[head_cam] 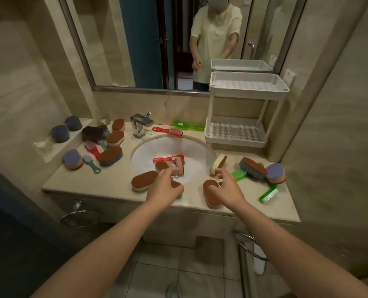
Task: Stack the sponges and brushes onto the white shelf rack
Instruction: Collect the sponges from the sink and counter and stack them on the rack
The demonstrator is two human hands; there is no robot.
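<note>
**Over the basin: both hands hovering, nothing held**

Front centre of beige marble bench (105,179): both forearms reach in over the near rim of the white round basin (191,147).

Left hand (167,187): fingers loosely curled and released, gripping nothing. It sits above the basin edge, just beside a brown-topped oval sponge (144,179) on the rim.

Right hand (227,188): fingers relaxed and half-curled, nothing held. It hangs over a second brown-topped sponge (210,194). Its fingertips are just beside the lower end of a yellow-and-brown sponge (218,163) that leans tilted on the basin rim; contact cannot be judged.

White two-tier plastic shelf rack (248,94): upright at back right of bench, against the wall, well apart from both hands.

Items to be stacked:
- Basin: red long-handled brush (168,158) with further sponges and a small brush beside it.
- Behind basin: red bristle brush (168,131) and green flat brush (188,126).
- Right of basin: grey sponge with brown top (253,168), purple-topped sponge (275,173), green scrub brush (268,193).
- Left of basin: cluster of brown-topped sponges (111,155) and small brushes.

Chrome tap (140,124) stands behind the basin at left.
</note>
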